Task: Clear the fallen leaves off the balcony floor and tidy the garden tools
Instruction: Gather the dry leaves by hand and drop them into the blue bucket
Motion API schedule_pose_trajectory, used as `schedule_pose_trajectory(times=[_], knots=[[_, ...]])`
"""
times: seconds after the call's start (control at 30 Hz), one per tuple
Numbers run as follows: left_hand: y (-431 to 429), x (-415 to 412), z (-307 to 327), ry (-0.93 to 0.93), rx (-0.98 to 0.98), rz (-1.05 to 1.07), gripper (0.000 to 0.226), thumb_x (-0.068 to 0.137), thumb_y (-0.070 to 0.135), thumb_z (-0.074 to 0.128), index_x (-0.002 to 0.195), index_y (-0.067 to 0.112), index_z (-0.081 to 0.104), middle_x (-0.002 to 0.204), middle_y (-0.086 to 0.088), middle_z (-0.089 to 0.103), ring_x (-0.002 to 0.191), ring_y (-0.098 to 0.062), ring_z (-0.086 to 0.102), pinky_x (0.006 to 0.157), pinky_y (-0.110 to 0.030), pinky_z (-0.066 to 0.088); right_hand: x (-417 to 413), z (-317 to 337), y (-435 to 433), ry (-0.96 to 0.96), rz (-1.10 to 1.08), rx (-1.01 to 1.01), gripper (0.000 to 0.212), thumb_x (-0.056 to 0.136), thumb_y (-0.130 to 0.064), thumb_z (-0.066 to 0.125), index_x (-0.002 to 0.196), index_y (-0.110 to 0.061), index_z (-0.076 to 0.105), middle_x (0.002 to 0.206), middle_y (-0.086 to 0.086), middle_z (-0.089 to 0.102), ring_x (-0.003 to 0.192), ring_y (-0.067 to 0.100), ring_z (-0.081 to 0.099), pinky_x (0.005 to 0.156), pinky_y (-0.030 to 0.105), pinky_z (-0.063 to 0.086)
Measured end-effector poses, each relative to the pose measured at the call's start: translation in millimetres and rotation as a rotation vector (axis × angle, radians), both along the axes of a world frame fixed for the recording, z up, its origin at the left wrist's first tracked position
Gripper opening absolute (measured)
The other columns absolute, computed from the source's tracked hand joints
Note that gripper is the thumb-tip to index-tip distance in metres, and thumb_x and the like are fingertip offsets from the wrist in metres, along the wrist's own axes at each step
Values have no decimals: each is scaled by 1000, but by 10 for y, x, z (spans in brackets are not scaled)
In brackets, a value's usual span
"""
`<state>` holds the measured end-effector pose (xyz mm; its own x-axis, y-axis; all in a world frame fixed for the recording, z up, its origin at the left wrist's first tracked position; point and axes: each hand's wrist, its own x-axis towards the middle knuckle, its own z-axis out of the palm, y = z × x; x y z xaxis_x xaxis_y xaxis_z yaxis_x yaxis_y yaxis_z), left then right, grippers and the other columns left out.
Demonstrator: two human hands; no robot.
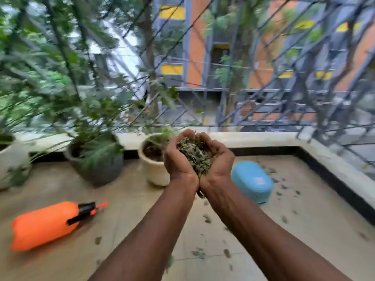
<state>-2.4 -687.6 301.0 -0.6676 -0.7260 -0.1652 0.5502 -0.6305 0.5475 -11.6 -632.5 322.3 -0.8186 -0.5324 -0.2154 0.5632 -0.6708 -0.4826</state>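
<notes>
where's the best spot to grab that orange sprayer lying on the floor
By the black handle at its right end, coming from above. The orange sprayer lies on its side; its body looks too wide for fingers to wrap, while the handle is slim and exposed.

I see a heap of dry, crumpled green-brown leaves (194,157) cupped in the left hand (178,159) and right hand (220,159). Loose leaf scraps (207,219) dot the beige tiled floor (132,199). An orange plastic pressure sprayer (46,225) lies on its side at left. A blue plastic mesh basket (252,181) lies overturned at right.
</notes>
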Motion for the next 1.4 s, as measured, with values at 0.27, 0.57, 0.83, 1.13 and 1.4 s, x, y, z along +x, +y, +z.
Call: schedule_pose_trajectory(times=[0.27, 0.57, 0.83, 1.13, 1.4], knots=[[2056, -865, 1010, 178, -79, -322, 50, 74, 52, 67, 90, 5, 74, 95, -20, 68, 89, -35, 64, 93, -53, 52, -622, 923, 2049, 152, -444, -66, 26, 68, -15, 54, 85, -1, 69, 84, 15, 72, 70, 28, 73, 69, 36, 63], [4876, -1322, 367, 82, 43, -893, 39, 81, 47, 69, 81, 8, 74, 86, -13, 66, 78, -30, 64, 82, -43, 53, -710, 425, 4622, 35, -959, -54, 22, 85, -7, 45, 81, 2, 65, 73, 15, 72, 62, 27, 73, 61, 33, 64], [6993, -801, -815, -322, 28, -1271, 37, 69, 47, 71, 65, 10, 66, 70, -14, 61, 67, -30, 59, 77, -50, 51, -123, -827, 6557, -284, -1442, -14, 28, 91, -17, 40, 85, -2, 63, 86, 20, 63, 78, 35, 64, 75, 38, 56], [7807, -834, -1565, -509, -740, -1675, 88, 98, 73, 30, 152, 5, 45, 153, -17, 49, 134, -39, 53, 114, -51, 43, 87, -1706, 7980, -687, -1275, 623, 49, 106, -37, 29, 127, -4, 59, 145, 20, 51, 134, 38, 49, 109, 52, 40], [6707, -1018, -962, -259, -1034, -1970, 78, 99, 76, 31, 148, 17, 51, 143, -7, 54, 130, -26, 53, 110, -45, 40, -70, -1422, 7544, -445, -1162, 1179, 17, 97, -27, 55, 93, -19, 69, 106, 8, 69, 90, 25, 58, 72, 35, 44]])
